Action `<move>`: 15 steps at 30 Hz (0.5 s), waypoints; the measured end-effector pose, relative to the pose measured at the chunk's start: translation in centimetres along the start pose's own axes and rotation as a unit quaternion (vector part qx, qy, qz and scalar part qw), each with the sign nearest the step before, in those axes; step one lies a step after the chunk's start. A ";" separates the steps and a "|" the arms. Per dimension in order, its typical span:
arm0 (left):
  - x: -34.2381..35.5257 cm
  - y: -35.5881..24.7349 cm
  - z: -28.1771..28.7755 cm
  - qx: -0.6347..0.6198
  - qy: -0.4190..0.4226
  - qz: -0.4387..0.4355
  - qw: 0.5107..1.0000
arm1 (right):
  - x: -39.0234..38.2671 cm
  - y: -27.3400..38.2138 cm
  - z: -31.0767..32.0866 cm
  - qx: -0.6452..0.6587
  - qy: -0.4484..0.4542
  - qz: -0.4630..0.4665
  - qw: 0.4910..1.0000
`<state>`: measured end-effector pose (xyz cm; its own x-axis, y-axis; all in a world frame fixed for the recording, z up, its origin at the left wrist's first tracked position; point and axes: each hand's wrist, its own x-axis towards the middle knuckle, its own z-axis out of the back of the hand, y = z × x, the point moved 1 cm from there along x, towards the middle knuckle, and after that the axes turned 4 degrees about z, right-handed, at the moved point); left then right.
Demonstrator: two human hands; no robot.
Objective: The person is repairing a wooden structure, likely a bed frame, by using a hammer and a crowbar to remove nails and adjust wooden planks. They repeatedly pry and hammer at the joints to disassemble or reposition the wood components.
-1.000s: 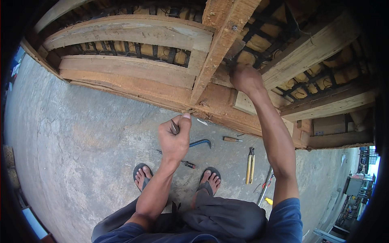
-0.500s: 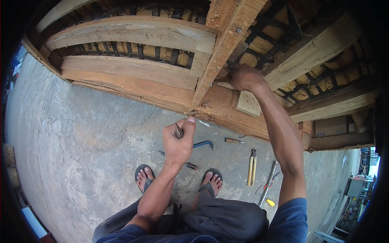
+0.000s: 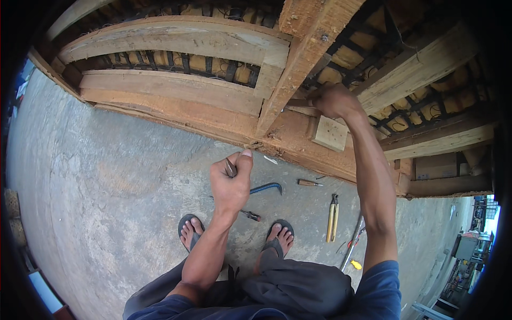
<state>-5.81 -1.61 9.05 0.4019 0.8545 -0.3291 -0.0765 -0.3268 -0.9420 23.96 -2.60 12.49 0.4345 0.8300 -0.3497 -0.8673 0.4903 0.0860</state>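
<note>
Left hand [image 3: 230, 184]: fingers wrapped around a dark, pointed metal tool [image 3: 230, 168], its tip protruding from the fist; thumb at the lower edge of the wooden frame [image 3: 176, 109].
Right hand [image 3: 336, 100]: curled closed inside the frame, right of a slanting beam [image 3: 304, 72]; contents, if any, cannot be told.
Behind: dark webbing over yellowish padding.
Concrete floor [image 3: 112, 176], below the frame: blue hooked bar [image 3: 269, 187], wooden-handled tool [image 3: 308, 182], yellow-handled cutters [image 3: 329, 220], screwdriver [image 3: 252, 215].
</note>
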 end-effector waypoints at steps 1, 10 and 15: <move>0.1 0.0 -0.1 0.007 0.002 -0.004 1.000 | -0.2 1.4 -0.1 0.016 -0.046 -0.045 0.998; -0.3 0.3 -0.3 0.012 0.010 -0.021 1.000 | 0.1 1.9 -1.7 -0.071 -0.057 -0.040 0.995; -0.2 0.5 -0.3 0.024 0.024 0.000 0.999 | -0.2 1.2 -1.0 -0.003 -0.036 -0.035 0.999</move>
<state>-5.71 -2.09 8.64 0.4445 0.8341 -0.3267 -0.1190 -0.3065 -0.9444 22.57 -2.44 11.70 0.5097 0.8111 -0.2869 -0.8358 0.5459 0.0585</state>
